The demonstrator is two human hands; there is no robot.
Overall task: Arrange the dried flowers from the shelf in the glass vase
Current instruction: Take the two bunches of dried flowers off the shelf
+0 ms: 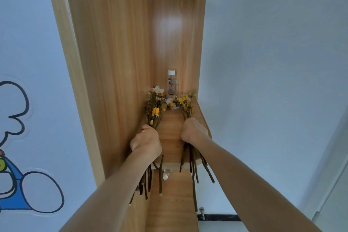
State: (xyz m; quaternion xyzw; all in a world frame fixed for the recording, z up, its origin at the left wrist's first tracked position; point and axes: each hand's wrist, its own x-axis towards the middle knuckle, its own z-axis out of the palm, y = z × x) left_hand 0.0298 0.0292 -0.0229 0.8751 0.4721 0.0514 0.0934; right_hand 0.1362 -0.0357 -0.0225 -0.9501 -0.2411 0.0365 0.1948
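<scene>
Both hands grip dried flowers at frame centre: I see my left hand (146, 140) fisted around one bunch (154, 108), right hand (193, 132) around another (185, 104), over the wooden shelf (170, 128).

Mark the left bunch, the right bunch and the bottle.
Left bunch (154, 108), head view, on the flower heads.
Right bunch (185, 104), head view, on the yellow blooms.
Bottle (171, 84), head view, on its label.

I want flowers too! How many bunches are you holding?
2: one yellow dried flower bunch in the left hand, another yellow bunch in the right hand.
</scene>
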